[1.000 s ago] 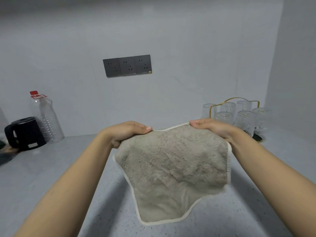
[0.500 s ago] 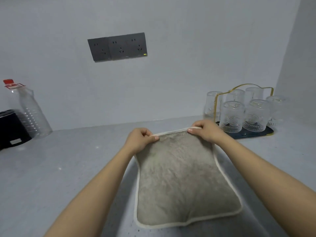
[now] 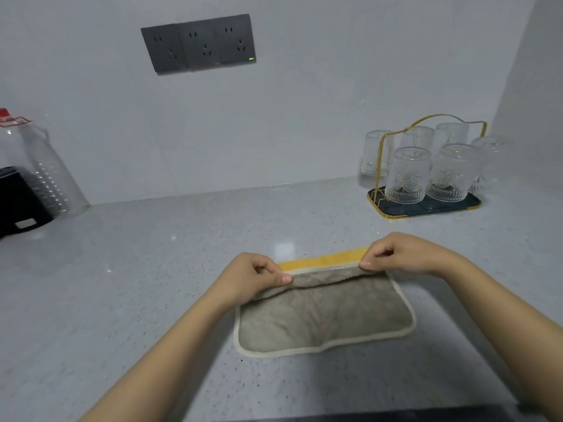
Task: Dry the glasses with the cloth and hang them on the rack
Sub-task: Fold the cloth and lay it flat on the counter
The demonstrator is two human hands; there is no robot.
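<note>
The left hand (image 3: 259, 277) pinches one far corner of the cloth (image 3: 323, 318) between thumb and curled fingers, and the right hand (image 3: 396, 254) pinches the other far corner the same way. Between the two hands the far edge of the cloth is lifted and turned back toward the person, showing a yellow strip (image 3: 323, 257) of its underside just beyond the knuckles. The rest of the cloth, grey-beige with a pale hem, lies flat on the bench (image 3: 152, 284) on the near side of both hands, its near edge slightly wavy.

Well beyond the right hand and off to its right stands the rack (image 3: 426, 205), a dark tray with a gold wire frame and handle. The glasses (image 3: 408, 175) sit upside down on it, two in front and what look like two more behind, though the clear glass blurs together there. Another glass stands just left of the rack and another just right of it; whether those touch the tray is hard to tell.

Far off to the left of the left hand, against the wall, are a clear plastic bottle (image 3: 45, 172) with a red cap and a black kettle (image 3: 21, 202) beside it. On the wall beyond the hands is a dark socket panel (image 3: 199, 44).
</note>
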